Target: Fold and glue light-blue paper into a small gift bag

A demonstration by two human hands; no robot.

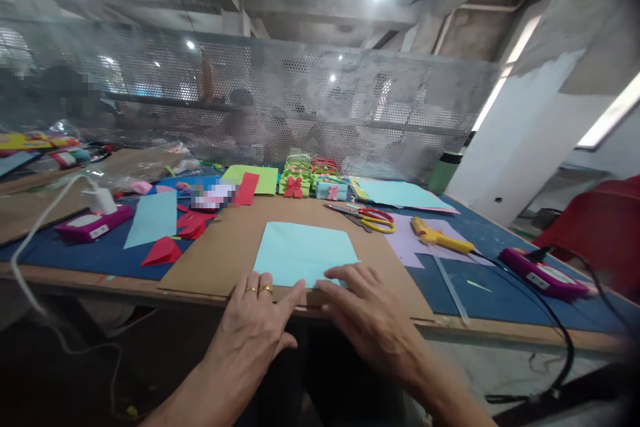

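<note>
A light blue sheet of paper (307, 252) lies flat on a brown cardboard sheet (215, 260) at the table's front edge. My left hand (263, 307), with rings on two fingers, rests its fingertips on the sheet's near left edge. Its fingers are stretched out and the thumb points toward the middle. At the near right corner, my right hand (363, 303) touches the paper with its fingers extended and slightly bent. Neither hand is closed around anything. Beyond the paper lie red-handled scissors (367, 213) and yellow-handled scissors (377, 223).
Small paper bags with bows (294, 185) stand at the back. On the right are a yellow glue gun (440, 238), lilac paper (405, 257), a purple power strip (543, 273) with cables and a green bottle (443, 172). Red paper pieces (163, 251) and another purple power strip (95, 223) lie left.
</note>
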